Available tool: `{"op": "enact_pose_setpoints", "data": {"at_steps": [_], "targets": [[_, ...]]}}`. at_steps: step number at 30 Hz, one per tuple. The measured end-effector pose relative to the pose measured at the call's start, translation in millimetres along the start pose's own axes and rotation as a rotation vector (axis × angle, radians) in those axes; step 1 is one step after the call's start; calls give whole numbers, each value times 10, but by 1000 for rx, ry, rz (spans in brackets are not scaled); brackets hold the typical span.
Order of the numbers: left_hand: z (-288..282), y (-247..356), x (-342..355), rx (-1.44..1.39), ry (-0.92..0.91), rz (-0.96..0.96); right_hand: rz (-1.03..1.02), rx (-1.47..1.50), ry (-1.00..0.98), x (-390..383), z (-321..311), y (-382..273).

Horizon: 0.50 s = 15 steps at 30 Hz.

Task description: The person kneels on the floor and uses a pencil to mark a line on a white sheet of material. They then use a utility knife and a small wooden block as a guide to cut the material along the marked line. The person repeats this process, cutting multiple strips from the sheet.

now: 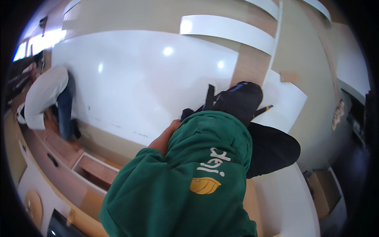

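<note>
My torso in a green hoodie [173,197] with a white and yellow print fills the lower middle. My left forearm reaches up to my waist, where part of my left hand [175,125] shows against dark cloth; its fingers are hidden. Just beyond is a black bag-like bundle [237,98] with blue trim and a loose strap; I cannot make out exactly what it is. Beside it, a thin black tool with an orange part [263,111] sticks out over a white surface. My right hand is not in view. A bent leg in black trousers [274,152] shows at right.
A large glossy white panel [118,79] spans the middle. At far left, another person in a white top [47,93] bends over a long wooden cabinet with an open compartment [94,170]. White boards [229,28] show at the top, a cardboard box [324,191] at lower right.
</note>
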<state>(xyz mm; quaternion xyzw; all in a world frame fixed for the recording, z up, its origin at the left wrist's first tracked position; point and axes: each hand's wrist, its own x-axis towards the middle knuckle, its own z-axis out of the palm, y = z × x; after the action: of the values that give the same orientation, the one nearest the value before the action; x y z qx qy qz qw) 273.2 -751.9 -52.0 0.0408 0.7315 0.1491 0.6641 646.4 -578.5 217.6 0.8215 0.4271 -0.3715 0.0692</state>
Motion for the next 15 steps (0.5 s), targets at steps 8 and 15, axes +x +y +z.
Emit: {"op": "enact_pose_setpoints", "data": {"at_steps": [8,15], "targets": [[-798,1338,446,228,179,76,244,49,110,-561,215,452],[-975,3418,834,824,388,884,626,147,171,-1467,776,980]]}}
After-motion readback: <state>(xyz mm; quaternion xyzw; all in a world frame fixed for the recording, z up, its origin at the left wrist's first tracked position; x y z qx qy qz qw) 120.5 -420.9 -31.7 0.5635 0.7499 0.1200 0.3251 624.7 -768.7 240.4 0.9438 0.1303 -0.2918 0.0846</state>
